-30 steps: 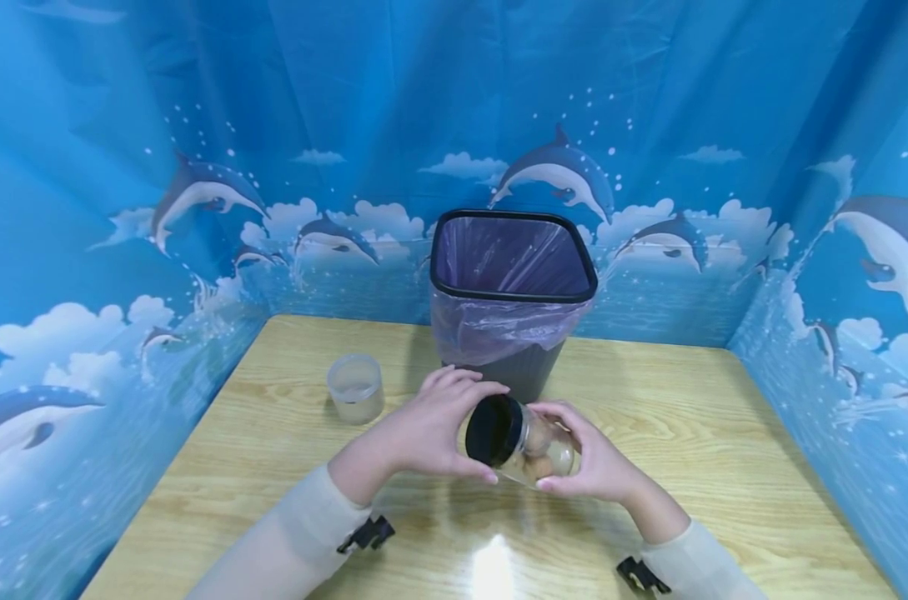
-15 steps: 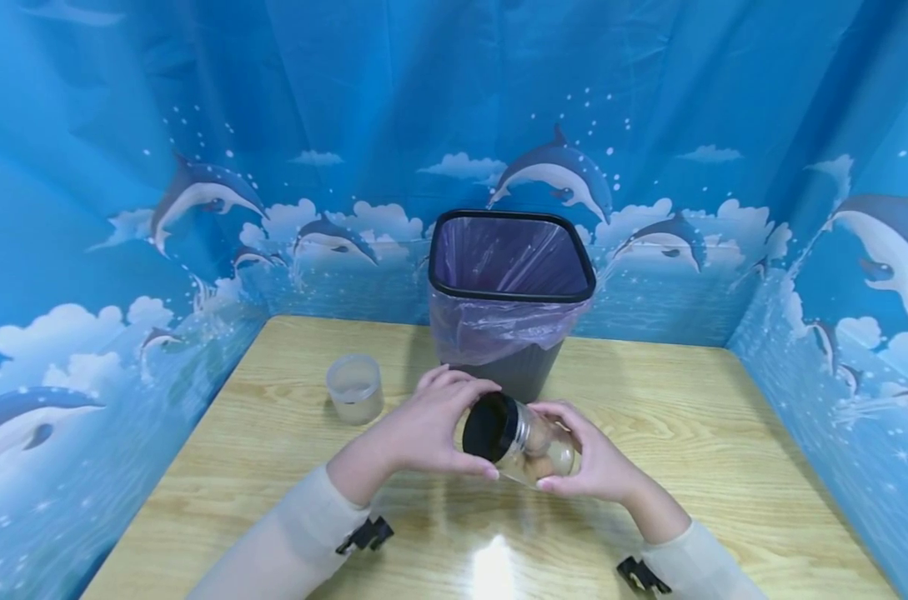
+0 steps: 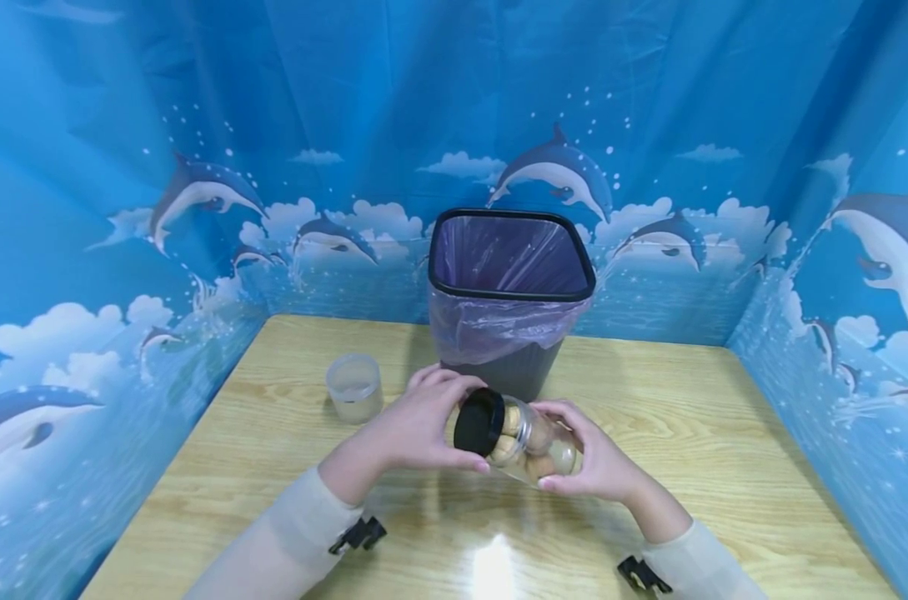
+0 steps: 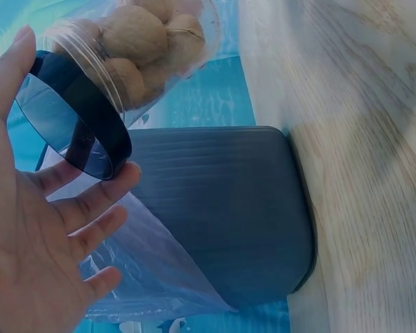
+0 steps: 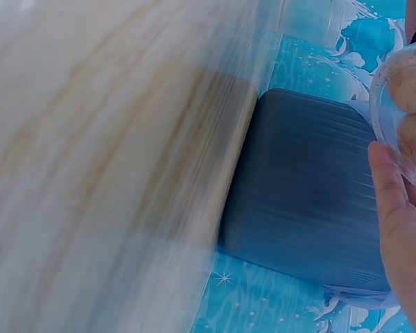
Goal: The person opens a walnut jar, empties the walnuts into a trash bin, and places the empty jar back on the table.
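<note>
My left hand (image 3: pixel 419 425) grips a black-rimmed lid (image 3: pixel 478 423) between thumb and fingers. Around the base of a clear jar (image 3: pixel 566 457) curl the thumb and fingers of my right hand (image 3: pixel 599 462). The jar is tilted on its side above the table, mouth to the left. Walnuts (image 4: pixel 135 33) fill much of it, and some show between the lid and a silvery ring in the head view. From the left wrist, the lid stands at the threaded neck, its middle see-through. Only the jar's base end shows in the right wrist view.
Just behind the hands stands a grey bin (image 3: pixel 509 371) with a purple liner (image 3: pixel 499 329) and black rim. A small frosted cup (image 3: pixel 356 392) is left of it on the wooden table (image 3: pixel 649 392). A blue dolphin curtain (image 3: pixel 393 125) encloses the back and sides.
My left hand has moved slightly left with the lid, away from the jar's base. Walnuts now show beside the lid. The right hand stays almost still.
</note>
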Motion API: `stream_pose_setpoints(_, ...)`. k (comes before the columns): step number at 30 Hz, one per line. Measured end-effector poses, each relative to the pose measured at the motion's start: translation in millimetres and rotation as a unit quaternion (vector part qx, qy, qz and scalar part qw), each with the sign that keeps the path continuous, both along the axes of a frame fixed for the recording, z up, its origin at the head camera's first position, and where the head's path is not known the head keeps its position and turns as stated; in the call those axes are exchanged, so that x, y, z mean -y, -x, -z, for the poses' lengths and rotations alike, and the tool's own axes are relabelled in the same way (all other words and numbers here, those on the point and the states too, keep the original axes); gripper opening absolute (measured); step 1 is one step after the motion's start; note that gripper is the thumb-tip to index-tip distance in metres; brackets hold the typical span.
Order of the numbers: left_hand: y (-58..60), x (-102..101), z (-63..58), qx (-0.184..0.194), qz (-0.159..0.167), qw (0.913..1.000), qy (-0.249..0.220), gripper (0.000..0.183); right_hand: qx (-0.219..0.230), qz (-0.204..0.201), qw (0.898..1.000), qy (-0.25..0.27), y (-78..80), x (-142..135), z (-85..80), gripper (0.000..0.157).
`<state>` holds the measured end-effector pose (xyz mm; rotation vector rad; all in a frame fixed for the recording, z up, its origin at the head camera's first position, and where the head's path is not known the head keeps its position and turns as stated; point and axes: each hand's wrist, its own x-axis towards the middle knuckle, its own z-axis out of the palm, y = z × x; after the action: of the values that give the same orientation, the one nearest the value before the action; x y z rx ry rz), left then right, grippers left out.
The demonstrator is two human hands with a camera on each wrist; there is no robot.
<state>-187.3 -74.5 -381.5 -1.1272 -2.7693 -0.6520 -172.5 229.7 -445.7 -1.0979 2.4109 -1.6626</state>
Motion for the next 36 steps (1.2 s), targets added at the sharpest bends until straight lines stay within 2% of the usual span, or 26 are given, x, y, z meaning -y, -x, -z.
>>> stream_pose_setpoints(7,-0.5,4.8,1.4,0.003,-0.002,1.0000,-0.004,0.101,-0.012,-0.002,1.000,0.001,0.1,-0.8,-1.0,0.090)
stream_pose_setpoints(12,-0.4,7.9,4.9,0.013,-0.010,0.9999,0.001,0.101,-0.014,0.010,1.000,-0.003,-0.3,-3.0,-2.5,0.091)
stream_pose_setpoints(17,-0.4,12.3,10.7,0.018,-0.017,0.9997,-0.006,0.101,-0.017,0.018,1.000,-0.009,0.0,-5.0,-4.0,0.093)
stream_pose_setpoints(27,-3.3,20.7,24.4,0.027,-0.037,0.9989,0.007,0.107,-0.013,0.028,1.000,0.003,-1.0,-9.8,-7.0,0.091)
stream_pose_setpoints(36,-4.3,26.1,34.7,0.038,-0.040,0.9985,-0.005,0.104,-0.025,0.014,0.999,0.016,1.5,-13.2,-6.9,0.091)
